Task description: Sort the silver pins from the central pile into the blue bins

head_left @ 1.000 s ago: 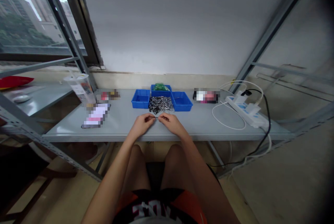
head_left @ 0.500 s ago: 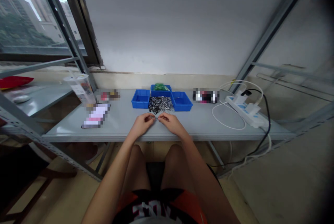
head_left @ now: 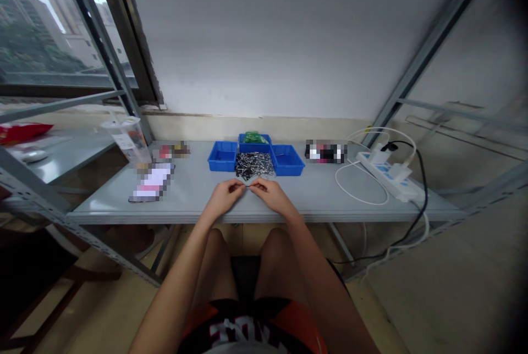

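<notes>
Both hands meet above the front of the grey table, fingertips pinched almost tip to tip. Between them spans a small thin metal piece (head_left: 247,186), dark and too tiny to make out fully. My left hand (head_left: 226,194) is closed on one end of it, and my right hand (head_left: 268,191) pinches the other. Just beyond the fingers lies a heap of small metal parts (head_left: 254,165), silver with some black ones, like screws. Blue bins surround the heap: a left bin (head_left: 223,156), a right bin (head_left: 287,160) and a back bin (head_left: 243,140) holding green plastic packaging (head_left: 254,137).
A phone (head_left: 152,182) and a plastic cup with a straw (head_left: 131,142) are at the left of the table (head_left: 190,200). On the right, a white power strip (head_left: 390,175) carries plugs and looping cables. A blurred-out object (head_left: 325,152) sits behind. Metal rack posts frame both sides.
My hands stay almost in place, with only slight finger movement around the small piece. The red packet on the neighbouring surface at far left has shifted in shape.
</notes>
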A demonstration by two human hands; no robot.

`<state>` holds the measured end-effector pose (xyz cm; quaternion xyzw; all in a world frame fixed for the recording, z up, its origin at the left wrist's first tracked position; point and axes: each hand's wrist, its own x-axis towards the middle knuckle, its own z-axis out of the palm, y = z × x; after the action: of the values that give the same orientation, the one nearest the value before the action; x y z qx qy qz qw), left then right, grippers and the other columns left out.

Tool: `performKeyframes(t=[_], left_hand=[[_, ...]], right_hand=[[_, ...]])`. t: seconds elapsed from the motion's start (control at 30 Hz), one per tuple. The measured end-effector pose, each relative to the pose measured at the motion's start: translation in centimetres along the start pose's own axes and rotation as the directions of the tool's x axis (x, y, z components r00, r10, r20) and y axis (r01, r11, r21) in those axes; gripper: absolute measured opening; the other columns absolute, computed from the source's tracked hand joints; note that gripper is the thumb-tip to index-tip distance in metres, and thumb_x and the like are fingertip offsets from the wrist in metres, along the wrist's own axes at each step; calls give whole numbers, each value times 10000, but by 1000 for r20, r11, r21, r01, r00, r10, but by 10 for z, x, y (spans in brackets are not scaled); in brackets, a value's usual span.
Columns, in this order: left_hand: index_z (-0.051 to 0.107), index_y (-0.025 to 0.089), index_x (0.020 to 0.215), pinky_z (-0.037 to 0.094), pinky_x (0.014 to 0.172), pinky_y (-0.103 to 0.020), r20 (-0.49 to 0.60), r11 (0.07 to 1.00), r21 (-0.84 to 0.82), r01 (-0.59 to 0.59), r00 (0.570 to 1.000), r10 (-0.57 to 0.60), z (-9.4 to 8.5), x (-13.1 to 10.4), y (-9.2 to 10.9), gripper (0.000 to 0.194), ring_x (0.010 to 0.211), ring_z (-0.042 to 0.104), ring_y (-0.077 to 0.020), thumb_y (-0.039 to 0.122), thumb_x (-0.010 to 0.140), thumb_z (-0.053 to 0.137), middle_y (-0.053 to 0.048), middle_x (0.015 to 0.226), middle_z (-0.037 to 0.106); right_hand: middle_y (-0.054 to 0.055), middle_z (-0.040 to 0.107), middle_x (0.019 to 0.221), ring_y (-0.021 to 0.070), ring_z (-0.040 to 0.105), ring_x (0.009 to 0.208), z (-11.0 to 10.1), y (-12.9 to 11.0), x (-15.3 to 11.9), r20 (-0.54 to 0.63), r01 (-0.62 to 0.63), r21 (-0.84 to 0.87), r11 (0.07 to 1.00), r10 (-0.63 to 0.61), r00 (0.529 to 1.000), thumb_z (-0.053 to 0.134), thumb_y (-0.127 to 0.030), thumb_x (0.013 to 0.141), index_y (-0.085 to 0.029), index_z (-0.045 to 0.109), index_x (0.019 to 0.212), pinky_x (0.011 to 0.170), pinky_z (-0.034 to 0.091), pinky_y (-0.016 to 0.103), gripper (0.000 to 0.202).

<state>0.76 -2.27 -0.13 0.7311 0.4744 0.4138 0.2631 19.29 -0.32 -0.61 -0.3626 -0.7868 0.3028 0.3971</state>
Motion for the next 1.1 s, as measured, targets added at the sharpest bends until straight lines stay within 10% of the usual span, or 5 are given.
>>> performKeyframes(t=[1.1], left_hand=[[664, 117, 894, 436, 656, -238, 10, 1000, -13, -10, 1000, 10, 0, 0, -1, 256, 710, 589, -158, 314, 809, 526, -53, 794, 681]], right_hand=[[6, 653, 777, 134, 566, 715, 1, 0, 1, -25, -11, -31, 999, 10, 1000, 522, -281, 856, -185, 635, 817, 678, 408, 249, 153]])
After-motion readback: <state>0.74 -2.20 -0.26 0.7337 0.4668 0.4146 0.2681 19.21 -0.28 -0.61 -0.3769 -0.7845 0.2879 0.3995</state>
